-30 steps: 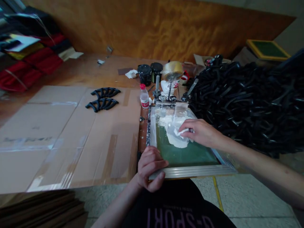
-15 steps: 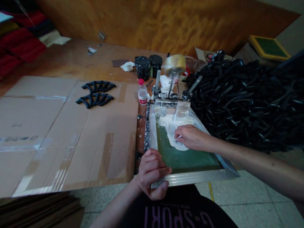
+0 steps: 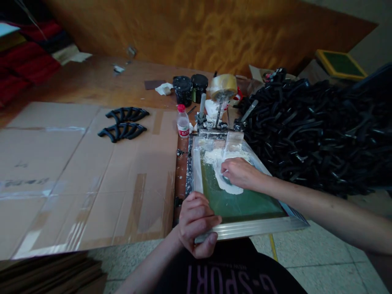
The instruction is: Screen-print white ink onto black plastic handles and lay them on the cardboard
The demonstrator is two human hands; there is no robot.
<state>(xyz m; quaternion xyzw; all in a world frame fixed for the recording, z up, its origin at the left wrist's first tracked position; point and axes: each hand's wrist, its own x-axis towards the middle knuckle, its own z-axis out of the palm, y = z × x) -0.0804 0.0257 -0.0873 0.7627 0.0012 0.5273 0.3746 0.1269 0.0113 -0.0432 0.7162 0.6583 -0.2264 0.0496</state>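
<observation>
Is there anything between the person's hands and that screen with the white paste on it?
Nothing visible. The right hand rests directly on the white paste on the green mesh, and the left hand grips the screen frame at its near corner, with no object in between.

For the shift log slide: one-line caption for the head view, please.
Left hand grips the screen frame; right hand rests on white paste on its green mesh.

Views: I have one, head-worn.
Facing: forward and down, toward the wooden wall.
Nearness: close above the screen frame at the near edge of the table.
</observation>
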